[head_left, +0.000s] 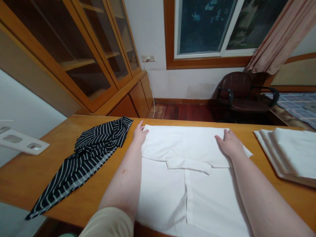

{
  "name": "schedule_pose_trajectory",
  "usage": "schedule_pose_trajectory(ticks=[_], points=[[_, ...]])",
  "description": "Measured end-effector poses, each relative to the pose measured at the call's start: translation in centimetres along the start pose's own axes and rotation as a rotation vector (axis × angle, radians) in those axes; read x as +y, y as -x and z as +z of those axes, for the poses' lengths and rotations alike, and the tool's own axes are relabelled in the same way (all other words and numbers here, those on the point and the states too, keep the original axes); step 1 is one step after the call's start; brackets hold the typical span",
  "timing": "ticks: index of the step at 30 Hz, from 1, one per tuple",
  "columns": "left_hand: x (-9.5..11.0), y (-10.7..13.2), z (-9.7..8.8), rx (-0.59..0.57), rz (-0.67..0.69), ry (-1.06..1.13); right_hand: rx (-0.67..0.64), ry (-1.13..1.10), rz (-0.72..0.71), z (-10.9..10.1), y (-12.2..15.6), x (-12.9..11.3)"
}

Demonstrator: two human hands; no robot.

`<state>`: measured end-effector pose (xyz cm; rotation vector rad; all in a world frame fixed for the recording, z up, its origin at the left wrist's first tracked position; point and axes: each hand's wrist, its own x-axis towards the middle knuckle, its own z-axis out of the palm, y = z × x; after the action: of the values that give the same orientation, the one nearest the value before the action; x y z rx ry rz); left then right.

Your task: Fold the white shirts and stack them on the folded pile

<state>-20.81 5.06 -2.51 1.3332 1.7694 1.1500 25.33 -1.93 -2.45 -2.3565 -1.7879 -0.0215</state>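
A white garment (187,164) lies spread on the wooden table (61,138) in front of me, its far part folded over toward me. My left hand (139,134) rests at the folded part's far left corner, fingers together and lying flat on the cloth. Over on the folded part's right side, my right hand (229,142) lies flat with its fingers spread. Neither hand grips anything. A black and white striped garment (86,158) lies crumpled to the left of my left arm.
A stack of folded white cloths (288,154) sits at the table's right end. A white plastic piece (22,141) lies off the left edge. Beyond the table stand glass-door wooden cabinets (93,59), a brown armchair (242,92) and a window with a curtain (276,39).
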Motion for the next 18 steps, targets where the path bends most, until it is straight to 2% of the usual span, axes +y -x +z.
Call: schedule_pose_trajectory(ticks=[5,8,10,12,13,15,18], points=[[2.1,1.3,-0.7,0.164,0.07,-0.552,-0.011,0.011,0.003,-0.2,0.1,-0.2],[4.3,3.2,0.2,0.192,0.176,-0.774,-0.004,0.015,0.006,-0.3,0.3,-0.4],[5.4,4.6,1.8,0.115,0.343,-0.854,0.001,0.018,0.01,-0.3,0.4,-0.5],[5.8,5.7,3.5,-0.044,0.5,-0.918,0.005,0.017,0.012,-0.2,0.4,-0.5],[5.7,6.0,4.3,-0.131,0.526,-0.945,0.005,0.014,0.009,-0.2,0.4,-0.5],[5.0,6.2,5.5,-0.255,0.479,-0.985,0.004,-0.001,0.001,-0.2,0.4,-0.4],[4.0,5.7,6.2,-0.26,0.355,-1.022,0.05,-0.024,0.009,-0.8,0.6,-0.7]])
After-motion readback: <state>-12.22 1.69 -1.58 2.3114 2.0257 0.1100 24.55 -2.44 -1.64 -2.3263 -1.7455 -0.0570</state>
